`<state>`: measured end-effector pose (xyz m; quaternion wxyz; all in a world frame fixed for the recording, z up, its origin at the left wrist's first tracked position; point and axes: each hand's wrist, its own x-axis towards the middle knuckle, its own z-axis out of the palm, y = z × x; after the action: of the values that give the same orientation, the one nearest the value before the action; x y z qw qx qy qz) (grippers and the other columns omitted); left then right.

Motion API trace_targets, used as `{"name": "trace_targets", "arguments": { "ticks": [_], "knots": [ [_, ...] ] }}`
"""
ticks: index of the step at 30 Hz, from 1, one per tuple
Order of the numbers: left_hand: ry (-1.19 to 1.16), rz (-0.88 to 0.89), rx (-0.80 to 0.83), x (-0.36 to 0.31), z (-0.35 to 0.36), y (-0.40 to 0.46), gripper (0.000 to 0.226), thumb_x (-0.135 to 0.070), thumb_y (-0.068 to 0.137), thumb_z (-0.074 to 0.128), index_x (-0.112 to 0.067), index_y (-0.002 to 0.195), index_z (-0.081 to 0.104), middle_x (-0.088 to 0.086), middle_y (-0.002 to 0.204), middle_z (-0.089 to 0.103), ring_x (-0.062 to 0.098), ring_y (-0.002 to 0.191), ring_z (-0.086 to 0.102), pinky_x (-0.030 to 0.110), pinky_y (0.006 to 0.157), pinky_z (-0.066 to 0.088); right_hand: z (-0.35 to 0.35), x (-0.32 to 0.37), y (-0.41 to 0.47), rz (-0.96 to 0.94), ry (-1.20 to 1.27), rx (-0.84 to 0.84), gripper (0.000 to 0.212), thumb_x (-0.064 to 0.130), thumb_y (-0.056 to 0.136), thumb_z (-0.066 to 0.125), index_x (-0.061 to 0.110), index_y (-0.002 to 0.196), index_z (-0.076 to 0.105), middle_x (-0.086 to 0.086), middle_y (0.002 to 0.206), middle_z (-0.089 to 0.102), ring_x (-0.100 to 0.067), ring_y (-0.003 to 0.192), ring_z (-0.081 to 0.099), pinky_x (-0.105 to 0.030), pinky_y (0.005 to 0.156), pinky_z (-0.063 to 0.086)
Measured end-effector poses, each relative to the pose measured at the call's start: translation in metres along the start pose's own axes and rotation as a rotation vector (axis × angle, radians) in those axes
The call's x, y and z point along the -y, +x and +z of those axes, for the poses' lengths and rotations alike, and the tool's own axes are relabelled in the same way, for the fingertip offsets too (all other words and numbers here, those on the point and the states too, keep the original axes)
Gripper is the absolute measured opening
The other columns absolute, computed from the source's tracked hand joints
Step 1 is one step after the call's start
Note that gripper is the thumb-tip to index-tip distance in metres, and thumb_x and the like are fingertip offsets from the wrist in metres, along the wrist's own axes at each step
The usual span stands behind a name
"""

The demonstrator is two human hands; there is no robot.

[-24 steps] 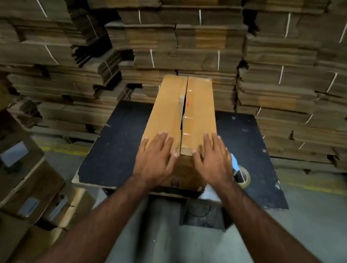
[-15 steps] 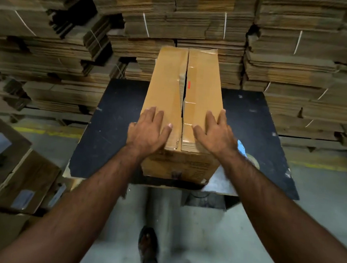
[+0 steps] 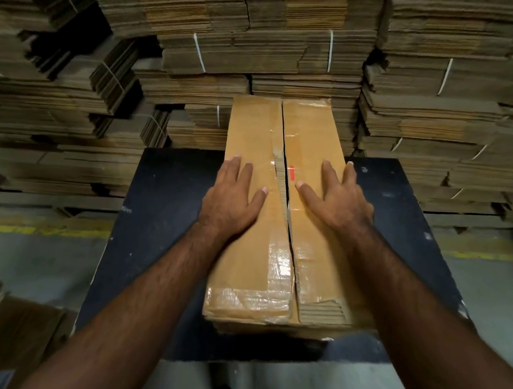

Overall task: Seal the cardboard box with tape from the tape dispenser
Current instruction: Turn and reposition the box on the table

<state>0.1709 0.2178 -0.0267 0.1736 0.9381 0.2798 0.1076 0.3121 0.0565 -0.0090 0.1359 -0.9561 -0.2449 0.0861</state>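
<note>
A long cardboard box (image 3: 243, 273) lies on a dark table (image 3: 161, 217), its two top flaps meeting along a narrow open seam down the middle. Old clear tape remnants shine on the flaps near the front. A small red mark sits beside the seam. My left hand (image 3: 233, 198) presses flat on the left flap, fingers spread. My right hand (image 3: 336, 197) presses flat on the right flap, fingers spread. Neither hand holds anything. The tape dispenser is hidden, out of sight behind my right forearm.
Tall stacks of flattened, strapped cardboard (image 3: 261, 41) wall in the far side and both flanks of the table. More brown boxes (image 3: 8, 334) sit on the floor at lower left. A yellow floor line (image 3: 31, 230) runs behind the table.
Both hands have slid forward along the flaps from the near end toward the middle of the box. The view has closed in, and the tape roll and dispenser no longer show.
</note>
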Motion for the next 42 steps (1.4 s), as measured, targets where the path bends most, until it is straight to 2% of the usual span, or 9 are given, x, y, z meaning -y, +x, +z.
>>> {"name": "trace_targets", "arguments": {
  "ticks": [8,15,23,25,27,31,35,39,42],
  "knots": [
    [-0.007,-0.001,-0.012,0.003,0.001,0.019,0.067,-0.056,0.098,0.036,-0.017,0.152,0.027,0.006,0.163,0.014,0.022,0.149,0.009,0.050,0.111,0.032,0.003,0.001,0.023,0.007,-0.005,-0.013,0.090,0.084,0.084,0.035,0.038,0.156,0.009,-0.007,0.166,-0.001,-0.038,0.141,0.031,-0.059,0.102,0.038],
    [0.023,-0.053,0.031,-0.002,-0.004,0.012,0.066,-0.058,0.099,0.034,-0.020,0.153,0.025,0.001,0.164,0.012,0.020,0.150,0.009,0.051,0.112,0.029,-0.002,-0.002,0.018,0.028,0.080,-0.020,0.100,0.080,0.085,0.041,0.019,0.158,0.008,-0.008,0.166,0.006,-0.036,0.139,0.035,-0.057,0.102,0.039],
    [-0.017,-0.084,0.074,-0.015,-0.009,-0.059,0.072,-0.058,0.100,0.030,-0.017,0.157,0.013,0.003,0.166,-0.003,0.021,0.151,-0.001,0.053,0.119,0.020,-0.005,-0.030,-0.058,-0.055,0.060,0.037,0.083,0.074,0.093,0.030,0.030,0.157,0.002,-0.007,0.166,0.002,-0.038,0.134,0.042,-0.056,0.098,0.043],
    [-0.104,-0.181,0.066,-0.019,-0.008,-0.074,0.083,-0.063,0.096,0.039,-0.017,0.157,0.007,0.005,0.166,-0.005,0.027,0.151,0.006,0.051,0.117,0.023,-0.004,-0.036,-0.065,-0.018,0.138,0.021,0.093,0.075,0.090,0.038,0.025,0.158,-0.001,-0.005,0.163,0.016,-0.036,0.131,0.045,-0.053,0.097,0.043],
    [-0.283,-0.319,0.064,-0.025,-0.015,-0.082,0.095,-0.066,0.090,0.050,-0.018,0.157,0.002,0.009,0.164,0.011,0.030,0.146,0.025,0.050,0.114,0.031,-0.008,-0.039,-0.059,0.026,0.234,0.073,0.101,0.071,0.088,0.050,0.022,0.158,-0.003,-0.005,0.155,0.030,-0.033,0.129,0.046,-0.047,0.093,0.044],
    [-0.625,-0.616,0.094,-0.036,-0.015,-0.113,0.099,-0.052,0.090,0.062,-0.018,0.156,-0.003,0.011,0.152,0.036,0.032,0.134,0.042,0.047,0.109,0.040,-0.019,-0.033,-0.031,-0.090,0.316,0.239,0.091,0.055,0.081,0.070,0.019,0.150,0.022,-0.007,0.141,0.045,-0.030,0.122,0.050,-0.044,0.088,0.047],
    [-1.001,-0.730,-0.015,-0.059,0.006,-0.152,0.116,-0.054,0.055,0.075,-0.026,0.146,0.010,0.004,0.145,0.040,0.022,0.126,0.049,0.045,0.106,0.045,-0.025,0.003,-0.008,-0.220,0.241,0.335,0.079,0.052,0.075,0.070,0.024,0.141,0.036,-0.008,0.135,0.048,-0.029,0.117,0.051,-0.049,0.096,0.048],
    [-1.322,-0.782,0.222,-0.086,0.009,-0.174,0.134,-0.053,0.046,0.085,-0.028,0.153,0.008,-0.002,0.140,0.051,0.021,0.123,0.054,0.036,0.105,0.044,-0.017,0.043,0.006,-0.335,0.077,0.305,0.066,0.050,0.080,0.059,0.027,0.139,0.041,-0.009,0.146,0.040,-0.034,0.132,0.039,-0.063,0.110,0.025],
    [-1.235,-0.727,0.443,-0.104,0.005,-0.187,0.141,-0.069,0.047,0.085,-0.035,0.154,0.000,-0.003,0.157,0.032,0.025,0.137,0.041,0.041,0.112,0.036,-0.013,0.059,0.006,-0.373,0.036,0.234,0.059,0.044,0.089,0.054,0.028,0.144,0.040,-0.009,0.154,0.035,-0.032,0.141,0.031,-0.061,0.114,0.013]
  ]
}}
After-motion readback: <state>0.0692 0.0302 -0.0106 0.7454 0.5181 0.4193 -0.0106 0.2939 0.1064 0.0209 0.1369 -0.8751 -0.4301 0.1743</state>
